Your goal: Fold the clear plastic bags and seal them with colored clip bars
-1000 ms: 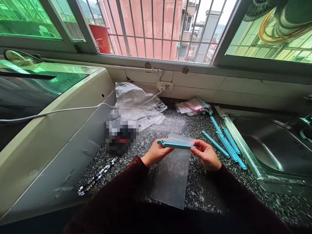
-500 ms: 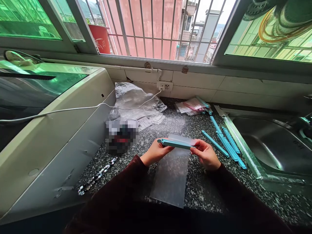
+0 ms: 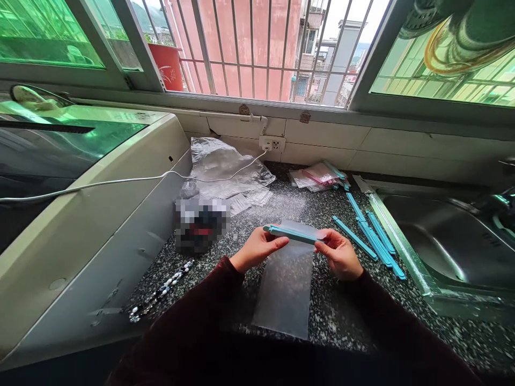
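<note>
A light-blue bag sealing clip (image 3: 295, 234) spans the space between my two hands, across a clear plastic bag (image 3: 284, 289). A short part of the bag shows above the clip; the longer part hangs below it over the counter. My left hand (image 3: 261, 247) grips the clip's left end, thumb in front along it. At the other end, my right hand (image 3: 338, 254) pinches the clip and the bag's edge between thumb and fingers. Several more blue sealing clips (image 3: 372, 236) lie loose on the counter to the right of my right hand.
The speckled stone counter (image 3: 330, 316) meets a metal sink (image 3: 438, 230) at right. Packaged clips (image 3: 319, 176) and crumpled plastic bags (image 3: 225, 166) lie at the back. A beaded strand (image 3: 161, 289) and a pixelated object (image 3: 201, 225) are near the pale appliance (image 3: 156, 177). A white cable (image 3: 169, 172) crosses leftward.
My left thumb has straightened along the clip, and the clip's left end has risen slightly. The hanging bag has swung a little to the right.
</note>
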The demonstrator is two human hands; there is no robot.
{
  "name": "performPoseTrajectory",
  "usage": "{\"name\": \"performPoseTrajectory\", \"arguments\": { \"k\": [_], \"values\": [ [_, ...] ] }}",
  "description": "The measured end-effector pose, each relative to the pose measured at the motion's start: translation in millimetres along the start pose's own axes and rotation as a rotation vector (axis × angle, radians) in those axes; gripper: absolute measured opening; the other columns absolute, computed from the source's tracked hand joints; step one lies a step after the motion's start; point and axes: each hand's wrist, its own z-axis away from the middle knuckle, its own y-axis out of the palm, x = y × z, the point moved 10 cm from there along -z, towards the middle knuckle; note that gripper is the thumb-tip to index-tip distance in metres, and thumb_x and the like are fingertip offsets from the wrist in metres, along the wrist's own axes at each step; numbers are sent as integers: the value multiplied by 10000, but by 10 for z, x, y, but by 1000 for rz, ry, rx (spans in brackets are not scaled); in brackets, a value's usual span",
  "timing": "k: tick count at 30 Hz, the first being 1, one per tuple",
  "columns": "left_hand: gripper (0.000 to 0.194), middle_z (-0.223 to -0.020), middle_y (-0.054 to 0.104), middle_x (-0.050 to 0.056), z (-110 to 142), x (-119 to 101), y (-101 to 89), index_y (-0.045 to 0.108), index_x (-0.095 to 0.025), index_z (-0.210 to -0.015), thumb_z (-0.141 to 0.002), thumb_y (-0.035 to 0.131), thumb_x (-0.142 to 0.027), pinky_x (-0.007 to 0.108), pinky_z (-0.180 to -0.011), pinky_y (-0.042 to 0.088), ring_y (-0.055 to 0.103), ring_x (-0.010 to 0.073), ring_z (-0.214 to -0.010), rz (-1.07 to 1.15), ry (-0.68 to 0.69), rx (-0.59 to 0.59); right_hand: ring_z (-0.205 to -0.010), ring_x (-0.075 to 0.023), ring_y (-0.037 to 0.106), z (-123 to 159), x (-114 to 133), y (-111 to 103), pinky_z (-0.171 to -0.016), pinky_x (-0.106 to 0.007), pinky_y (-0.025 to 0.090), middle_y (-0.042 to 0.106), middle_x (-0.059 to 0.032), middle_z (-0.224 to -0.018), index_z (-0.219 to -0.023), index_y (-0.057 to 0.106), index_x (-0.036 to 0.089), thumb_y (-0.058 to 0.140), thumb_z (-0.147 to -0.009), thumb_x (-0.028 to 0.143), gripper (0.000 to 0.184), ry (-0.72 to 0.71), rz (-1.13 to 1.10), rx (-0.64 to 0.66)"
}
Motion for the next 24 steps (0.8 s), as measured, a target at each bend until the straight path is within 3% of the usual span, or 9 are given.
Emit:
{"name": "performPoseTrajectory", "arguments": {
  "k": [6,15,24],
  "values": [
    [383,-524,450,-51,0,-23,-194,588,-131,-684,-567,723,-470,214,-510,301,371,73,-508,26,37,-178,-575,-113,509,-7,6,15,-516,-246,464,554,20,-666,-704,551,207,770,-563,404,326,-25,37,14],
    [356,-532,430,-53,-9,-83,-180,555,-129,-628,-587,718,-444,210,-505,277,347,66,-512,21,40,-113,-668,-149,558,39,2,188,-644,-288,458,614,-3,-706,-734,596,186,755,-588,407,309,64,158,193],
    [360,-526,405,-54,-18,-128,-168,519,-132,-580,-613,698,-442,209,-521,281,332,68,-527,2,75,-93,-582,-118,476,96,29,290,-544,-245,384,522,12,-624,-667,564,165,694,-641,456,320,56,319,291]
  ]
}}
